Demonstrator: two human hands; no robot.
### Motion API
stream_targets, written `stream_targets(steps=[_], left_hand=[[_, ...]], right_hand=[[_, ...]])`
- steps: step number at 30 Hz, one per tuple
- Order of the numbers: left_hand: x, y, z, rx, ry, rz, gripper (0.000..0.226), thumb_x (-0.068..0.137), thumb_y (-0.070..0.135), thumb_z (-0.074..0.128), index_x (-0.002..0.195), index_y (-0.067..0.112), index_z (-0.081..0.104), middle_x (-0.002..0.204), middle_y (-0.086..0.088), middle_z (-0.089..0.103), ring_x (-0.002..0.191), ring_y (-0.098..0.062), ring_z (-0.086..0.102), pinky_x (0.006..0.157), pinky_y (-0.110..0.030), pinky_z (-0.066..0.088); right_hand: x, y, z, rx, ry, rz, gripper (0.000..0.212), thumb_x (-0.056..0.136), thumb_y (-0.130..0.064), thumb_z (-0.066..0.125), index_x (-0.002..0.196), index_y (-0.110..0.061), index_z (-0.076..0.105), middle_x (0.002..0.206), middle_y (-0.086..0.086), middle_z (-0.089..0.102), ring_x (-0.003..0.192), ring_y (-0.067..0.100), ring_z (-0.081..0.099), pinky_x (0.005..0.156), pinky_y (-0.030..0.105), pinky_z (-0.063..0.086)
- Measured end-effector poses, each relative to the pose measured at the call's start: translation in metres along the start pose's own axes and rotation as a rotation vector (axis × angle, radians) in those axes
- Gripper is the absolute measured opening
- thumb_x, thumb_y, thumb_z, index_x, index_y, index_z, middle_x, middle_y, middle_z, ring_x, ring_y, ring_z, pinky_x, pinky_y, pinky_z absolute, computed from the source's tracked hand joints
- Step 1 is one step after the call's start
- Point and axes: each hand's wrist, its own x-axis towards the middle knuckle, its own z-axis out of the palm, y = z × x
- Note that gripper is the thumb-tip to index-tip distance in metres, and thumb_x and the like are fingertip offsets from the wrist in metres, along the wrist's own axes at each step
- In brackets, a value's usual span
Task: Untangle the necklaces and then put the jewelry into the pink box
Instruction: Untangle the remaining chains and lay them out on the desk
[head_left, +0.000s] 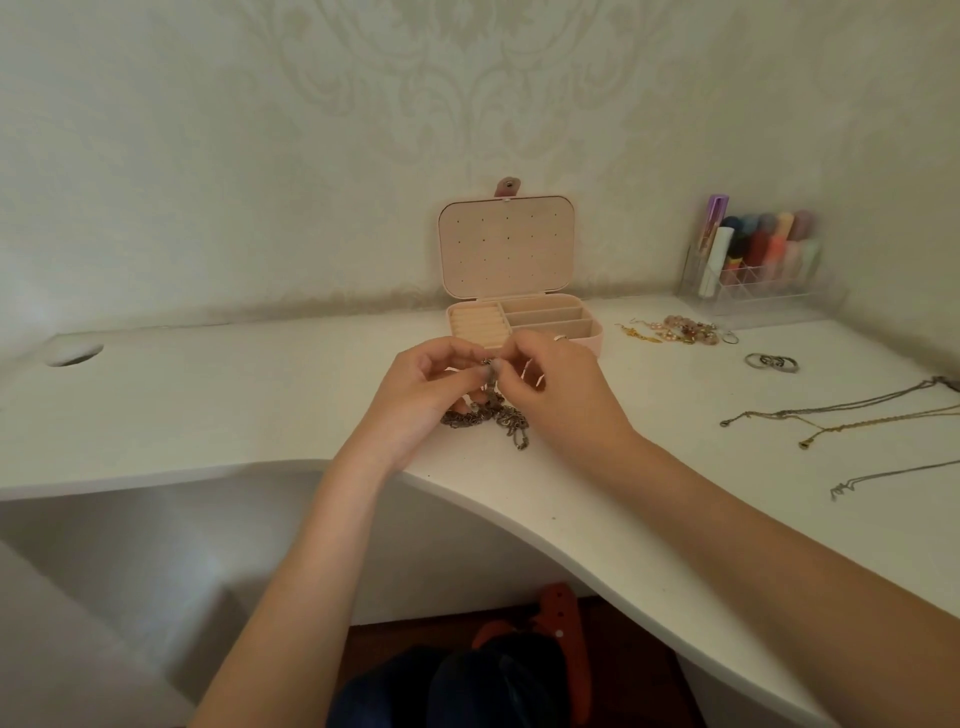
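We count two bare hands, the left hand (415, 387) and the right hand (558, 387), and one open pink jewellery box (596, 338) with one upright lid. One tangled heap of dark metal chain (488, 418) lies before it. We see three thin loose chains (831, 413), three dark metal rings (772, 362), one cluster of gold and beaded pieces (680, 331), and one clear plastic organiser (758, 283).

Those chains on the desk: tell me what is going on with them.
A person is untangling jewelry. The left hand and right hand both pinch the top of a knotted chain clump whose lower part lies on the white desk. The pink box stands open behind. Several thin necklaces lie straightened to the right, beside rings and beaded pieces.
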Motion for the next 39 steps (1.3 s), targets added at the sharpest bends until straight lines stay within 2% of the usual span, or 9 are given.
stream_targets(steps=[7, 11, 15, 18, 20, 25, 30, 35, 39], left_hand=[[0.0, -0.003, 0.001, 0.022, 0.035, 0.002, 0.009, 0.083, 0.012, 0.07, 0.08, 0.009, 0.062, 0.071, -0.001, 0.064, 0.06, -0.006, 0.057, 0.059, -0.016, 0.046], [0.0, -0.005, -0.002, -0.018, 0.029, 0.016, 0.013, 0.084, 0.008, 0.068, 0.078, 0.014, 0.058, 0.075, -0.003, 0.062, 0.071, -0.014, 0.055, 0.071, -0.025, 0.046], [0.002, -0.006, -0.003, -0.139, 0.056, 0.029, 0.014, 0.089, 0.004, 0.06, 0.08, 0.015, 0.056, 0.086, -0.006, 0.069, 0.088, -0.018, 0.063, 0.082, -0.028, 0.049], [0.003, -0.005, -0.003, -0.218, 0.063, 0.01, 0.016, 0.093, 0.005, 0.054, 0.081, 0.015, 0.05, 0.085, -0.003, 0.074, 0.086, -0.014, 0.068, 0.082, -0.026, 0.05], [0.003, -0.004, -0.002, -0.217, 0.063, 0.009, 0.015, 0.093, 0.004, 0.054, 0.084, 0.016, 0.05, 0.089, 0.0, 0.074, 0.091, -0.014, 0.068, 0.085, -0.027, 0.049], [0.001, -0.001, 0.004, -0.003, -0.133, 0.001, 0.032, 0.085, 0.015, 0.067, 0.115, 0.016, 0.057, 0.101, 0.002, 0.074, 0.098, -0.009, 0.068, 0.083, -0.018, 0.051], [-0.001, -0.001, 0.003, -0.037, -0.046, 0.036, 0.005, 0.088, 0.008, 0.062, 0.087, 0.012, 0.062, 0.071, 0.004, 0.069, 0.064, -0.015, 0.068, 0.07, -0.024, 0.053], [-0.001, 0.0, 0.004, -0.045, -0.063, 0.011, 0.011, 0.093, 0.006, 0.055, 0.084, 0.012, 0.054, 0.073, 0.001, 0.067, 0.062, -0.016, 0.068, 0.062, -0.02, 0.052], [0.0, 0.0, 0.005, -0.015, -0.074, -0.011, 0.014, 0.092, 0.006, 0.056, 0.081, 0.013, 0.055, 0.063, 0.005, 0.066, 0.059, -0.011, 0.065, 0.063, -0.02, 0.051]], right_hand=[[0.002, -0.001, -0.007, -0.195, -0.075, -0.109, 0.016, 0.099, -0.021, 0.044, 0.093, -0.007, 0.049, 0.075, 0.009, 0.06, 0.07, 0.028, 0.054, 0.064, 0.046, 0.045], [0.004, 0.001, -0.013, -0.332, -0.129, -0.083, 0.016, 0.101, -0.024, 0.038, 0.099, -0.01, 0.044, 0.083, 0.01, 0.058, 0.074, 0.03, 0.053, 0.063, 0.044, 0.046], [0.007, 0.005, -0.019, -0.349, -0.08, -0.004, 0.009, 0.102, -0.023, 0.035, 0.096, -0.018, 0.04, 0.085, 0.004, 0.053, 0.073, 0.024, 0.047, 0.06, 0.035, 0.034], [0.008, 0.008, -0.023, -0.189, 0.011, 0.049, 0.012, 0.101, -0.019, 0.04, 0.091, -0.014, 0.042, 0.084, 0.007, 0.06, 0.075, 0.026, 0.059, 0.066, 0.04, 0.046], [0.009, 0.008, -0.023, -0.001, 0.072, 0.091, 0.011, 0.099, -0.015, 0.043, 0.091, -0.009, 0.048, 0.083, 0.009, 0.062, 0.073, 0.024, 0.062, 0.067, 0.034, 0.05], [0.011, 0.005, -0.017, 0.273, 0.079, 0.127, 0.012, 0.098, -0.013, 0.047, 0.091, -0.007, 0.054, 0.08, 0.005, 0.064, 0.07, 0.012, 0.062, 0.062, 0.023, 0.051], [0.012, 0.001, -0.018, 0.527, 0.09, 0.267, 0.011, 0.1, -0.013, 0.043, 0.098, -0.008, 0.052, 0.077, 0.004, 0.065, 0.071, 0.016, 0.068, 0.059, 0.022, 0.055], [0.015, -0.003, -0.02, 0.8, 0.138, 0.45, 0.014, 0.102, -0.016, 0.037, 0.102, -0.007, 0.049, 0.077, 0.006, 0.063, 0.056, 0.009, 0.065, 0.059, 0.023, 0.057], [0.015, 0.0, -0.023, 0.81, 0.137, 0.501, 0.015, 0.102, -0.018, 0.039, 0.095, -0.011, 0.051, 0.076, 0.005, 0.062, 0.058, 0.012, 0.062, 0.056, 0.023, 0.055]])
